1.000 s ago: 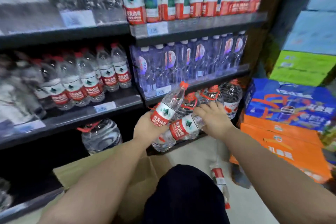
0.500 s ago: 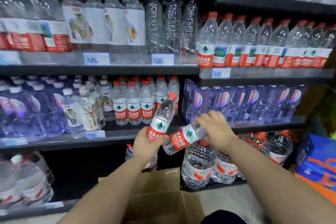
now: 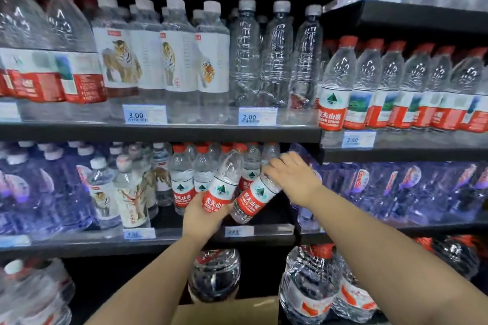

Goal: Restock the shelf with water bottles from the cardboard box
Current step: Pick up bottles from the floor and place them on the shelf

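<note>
Mid-restock | left hand [image 3: 203, 215] grips one water bottle [image 3: 224, 183], right hand [image 3: 294, 175] another bottle [image 3: 254, 196] | both tilted at shelf [image 3: 264, 231] front, unplaced | cardboard box [image 3: 227, 311] below, contents unseen

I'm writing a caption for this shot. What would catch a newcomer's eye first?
Two red-labelled bottles at centre: the left hand grips one bottle by its base, the right hand holds a tilted bottle by its top, both at the middle shelf. Above, tiger-label bottles stand out.
</note>
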Motion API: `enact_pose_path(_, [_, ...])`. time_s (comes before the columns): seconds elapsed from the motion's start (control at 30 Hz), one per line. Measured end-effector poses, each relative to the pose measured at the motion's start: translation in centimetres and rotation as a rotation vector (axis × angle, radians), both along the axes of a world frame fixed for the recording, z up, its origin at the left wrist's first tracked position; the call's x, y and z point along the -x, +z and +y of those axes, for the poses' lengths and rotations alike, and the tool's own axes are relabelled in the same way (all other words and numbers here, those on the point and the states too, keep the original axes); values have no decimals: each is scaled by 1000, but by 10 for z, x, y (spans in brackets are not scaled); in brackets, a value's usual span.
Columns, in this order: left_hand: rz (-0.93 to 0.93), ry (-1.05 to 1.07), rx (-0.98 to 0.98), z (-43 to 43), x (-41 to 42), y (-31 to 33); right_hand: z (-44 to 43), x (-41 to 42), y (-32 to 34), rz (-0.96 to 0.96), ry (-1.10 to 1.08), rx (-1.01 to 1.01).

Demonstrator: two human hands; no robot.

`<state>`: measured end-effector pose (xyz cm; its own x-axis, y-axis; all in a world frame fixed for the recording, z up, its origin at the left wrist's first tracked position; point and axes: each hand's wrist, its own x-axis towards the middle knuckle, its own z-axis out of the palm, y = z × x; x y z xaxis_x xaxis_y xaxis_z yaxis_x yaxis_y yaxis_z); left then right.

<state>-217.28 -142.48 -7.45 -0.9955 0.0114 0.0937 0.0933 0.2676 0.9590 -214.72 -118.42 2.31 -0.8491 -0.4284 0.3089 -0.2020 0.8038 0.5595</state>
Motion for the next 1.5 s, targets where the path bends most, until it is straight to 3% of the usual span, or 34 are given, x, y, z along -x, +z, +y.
enact_pose_path(0.3, [42, -20, -63, 13, 24, -15, 5, 50, -21, -54, 10, -113])
enact_pose_path(0.6, [77, -9, -123, 9, 24, -26, -16, 57, -40, 132, 175, -207])
enact_pose_path(0.8, [76, 12, -154, 5, 24, -28, -29, 70, -38, 116, 217, -327])
enact_pose_path(0.9, [57, -20, -194, 3, 21, -22, -28, 73, -45, 150, 266, -274])
enact_pose_path(1.03, [33, -43, -216, -2, 22, -21, -24, 56, -62, 217, 254, 15])
enact_pose_path(1.07, [27, -43, -216, -3, 22, -21, -25, 48, -70, 211, 223, 211])
enact_pose_path(1.2, [15, -36, -215, -2, 23, -22, -41, 27, -105, 3, 64, 1398])
enact_pose_path(1.27, [20, -39, -209, 1, 22, -22, -56, 36, -112, -122, -48, 1689])
enact_pose_path(1.37, [40, -28, -190, 8, 20, -21, -75, 51, -112, -247, -253, 1910])
enact_pose_path(1.5, [43, -30, -184, 21, 20, -23, -71, 52, -117, -182, -323, 1879])
